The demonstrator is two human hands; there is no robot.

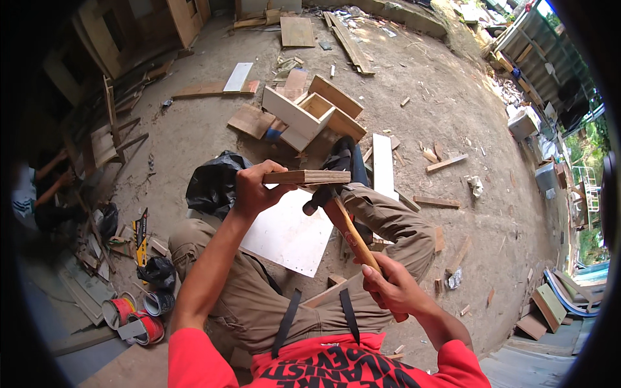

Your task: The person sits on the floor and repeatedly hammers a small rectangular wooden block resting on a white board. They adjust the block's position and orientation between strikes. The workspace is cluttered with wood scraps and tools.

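My left hand (254, 189) grips one end of a short wooden board (309, 177), holding it edge-on above my lap. In my right hand (390, 282) is a hammer (351, 234), its wooden handle slanting up to a dark head close under the board's right part. Whether the head touches the board I cannot tell. Below the board, a white panel (284, 236) with small holes along its near edge lies between my legs. Past my foot sits a small wooden drawer-like box (315, 107) with loose boards around it.
A black plastic bag (220, 184) lies beside my left knee. Paint cans (150, 328), a yellow-and-black handsaw (140, 236) and scrap boards are at the left. Wood offcuts (446, 163) litter the ground at the right. Another person (42, 187) sits at the far left.
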